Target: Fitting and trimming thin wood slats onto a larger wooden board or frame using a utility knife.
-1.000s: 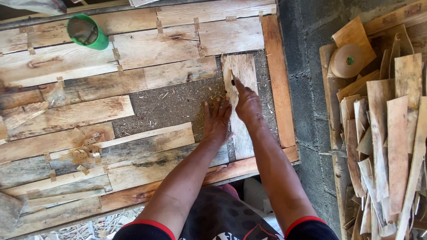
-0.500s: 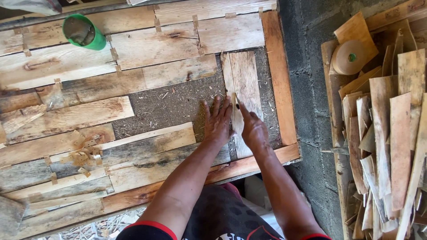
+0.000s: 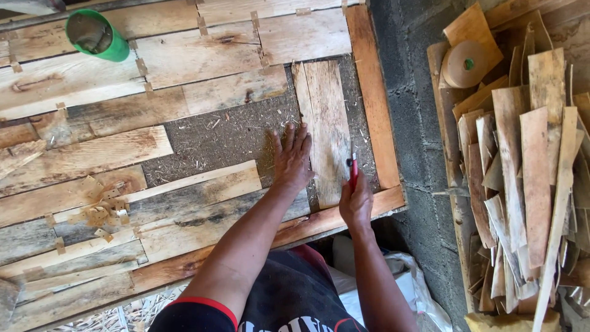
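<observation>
The upright veneer strip (image 3: 326,123) lies inside the frame's right rail (image 3: 372,98), at two o'clock on the board. The left hand (image 3: 292,157) presses flat, fingers spread, on its left edge; the right hand (image 3: 356,200) grips a red-handled cutter (image 3: 353,169). Cutting cleanly likely needs steady pressure and a straight pull.

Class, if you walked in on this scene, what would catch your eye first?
The two bare hands at centre: the left hand lies flat on a veneer strip, while the right hand grips a red-handled tool. Next, the bright green cup at top left.
</observation>
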